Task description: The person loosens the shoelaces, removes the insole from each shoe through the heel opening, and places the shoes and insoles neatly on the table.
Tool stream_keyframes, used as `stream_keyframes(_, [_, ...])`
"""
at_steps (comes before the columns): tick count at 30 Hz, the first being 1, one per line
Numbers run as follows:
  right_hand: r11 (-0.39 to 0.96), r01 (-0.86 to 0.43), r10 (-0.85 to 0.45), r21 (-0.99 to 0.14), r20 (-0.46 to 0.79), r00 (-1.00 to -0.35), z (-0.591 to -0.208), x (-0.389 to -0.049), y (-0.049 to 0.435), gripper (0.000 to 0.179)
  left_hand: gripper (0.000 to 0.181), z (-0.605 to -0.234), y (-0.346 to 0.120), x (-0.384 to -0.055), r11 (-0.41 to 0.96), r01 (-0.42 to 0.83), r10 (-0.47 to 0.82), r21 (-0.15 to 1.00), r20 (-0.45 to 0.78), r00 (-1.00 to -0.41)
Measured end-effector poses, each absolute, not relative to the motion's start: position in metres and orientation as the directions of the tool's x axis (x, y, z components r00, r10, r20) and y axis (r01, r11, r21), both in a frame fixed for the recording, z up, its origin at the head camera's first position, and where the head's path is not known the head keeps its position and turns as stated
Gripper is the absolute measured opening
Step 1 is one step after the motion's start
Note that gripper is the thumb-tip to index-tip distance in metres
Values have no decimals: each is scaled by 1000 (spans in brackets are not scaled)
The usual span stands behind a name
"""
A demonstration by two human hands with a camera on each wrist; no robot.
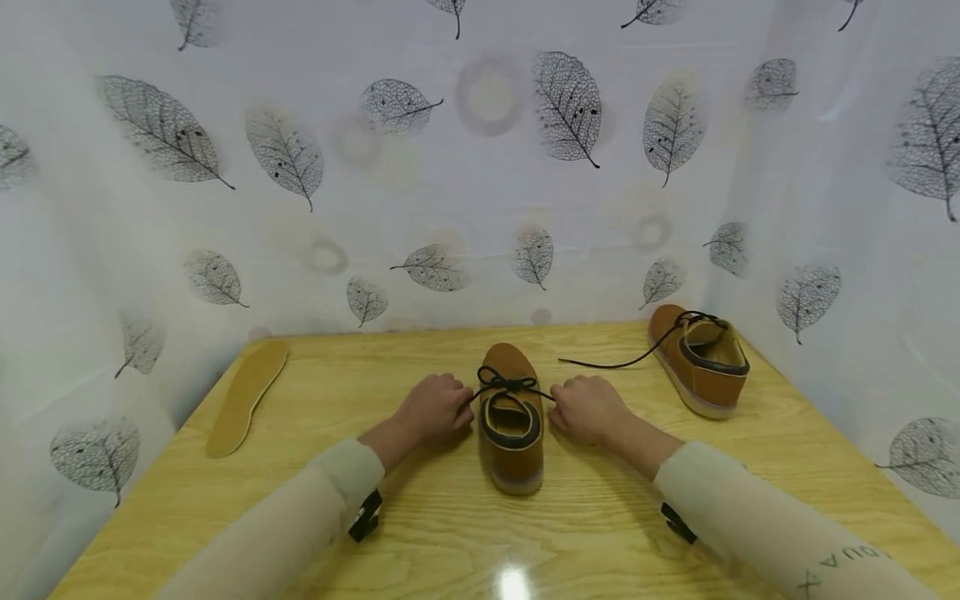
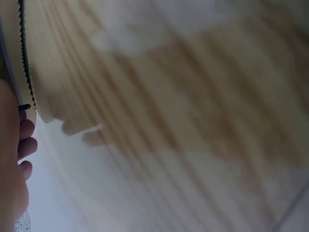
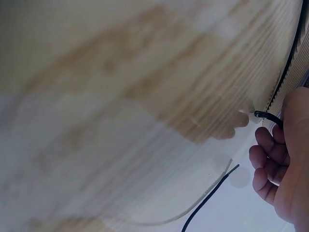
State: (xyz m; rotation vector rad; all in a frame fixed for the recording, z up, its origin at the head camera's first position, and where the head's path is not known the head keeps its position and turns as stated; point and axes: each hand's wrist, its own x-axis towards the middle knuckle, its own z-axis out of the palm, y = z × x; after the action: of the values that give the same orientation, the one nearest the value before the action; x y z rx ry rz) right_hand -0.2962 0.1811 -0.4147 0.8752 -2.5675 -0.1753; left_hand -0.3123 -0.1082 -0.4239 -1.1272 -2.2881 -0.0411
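A brown shoe (image 1: 517, 461) with a dark padded collar stands in the middle of the table, toe pointing away. Its black shoelace (image 1: 507, 384) forms a bow across the top, with a strand running out to each side. On the shoe's left, my left hand (image 1: 437, 406) pinches one strand between curled fingers. My right hand (image 1: 588, 408) grips the other strand at the right side. In the right wrist view, a dark lace end (image 3: 267, 116) sticks out from the curled fingers. The left wrist view shows only a short lace tip (image 2: 24, 107) by the fingers.
A second brown shoe (image 1: 701, 375) stands at the back right, its loose black lace (image 1: 611, 365) trailing left over the table. A tan insole (image 1: 248, 398) lies at the left. Behind the wooden table (image 1: 360, 367) hangs a white leaf-patterned curtain (image 1: 465, 192).
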Motion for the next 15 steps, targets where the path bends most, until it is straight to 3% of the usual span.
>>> stream_keyframes(8, [804,-542,-595,246,324,-735,-414,-296,180,27,14,-425,-105,-311,680,670,711,-297,488,-506])
stream_keyframes(15, [854,-488,-514,180,147,-845,-413,-293,181,26,23,-420,-102,-303,735,587,670,-340,232,-705])
